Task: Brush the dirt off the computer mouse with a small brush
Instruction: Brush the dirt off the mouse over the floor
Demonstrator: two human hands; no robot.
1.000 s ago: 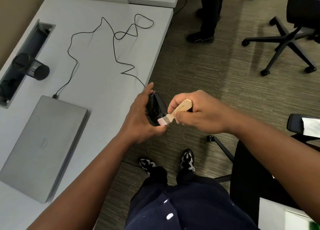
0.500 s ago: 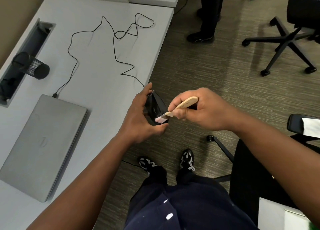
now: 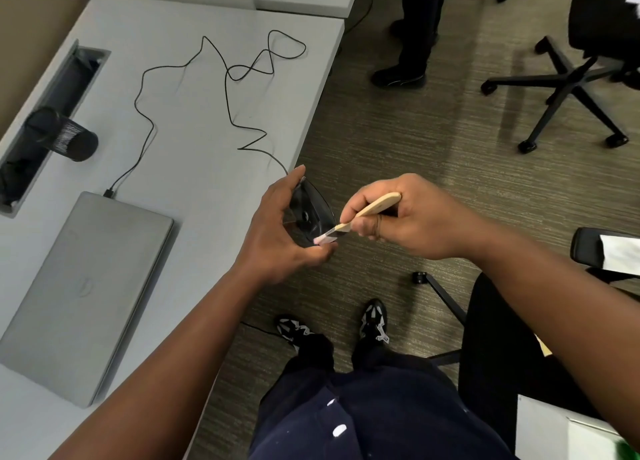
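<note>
My left hand (image 3: 277, 231) grips a black wired computer mouse (image 3: 310, 211), tilted on its side just off the desk's right edge. Fingers wrap round its far end and the thumb holds its near end. My right hand (image 3: 405, 217) pinches a small brush (image 3: 367, 211) with a pale wooden handle. The brush's light bristles touch the near lower edge of the mouse, close to my left thumb. The mouse's black cable (image 3: 225, 78) runs in loops over the desk to the laptop.
A closed grey laptop (image 3: 83, 286) lies on the grey desk (image 3: 194, 168), with a black mesh pen cup (image 3: 62, 133) on its side by a cable slot. Another person's legs (image 3: 412, 36) and office chairs (image 3: 568, 78) stand on the carpet. My own chair (image 3: 502, 338) is at right.
The brush has swept down along the mouse toward its near end, and the handle has tilted flatter. My left hand has kept the mouse almost still.
</note>
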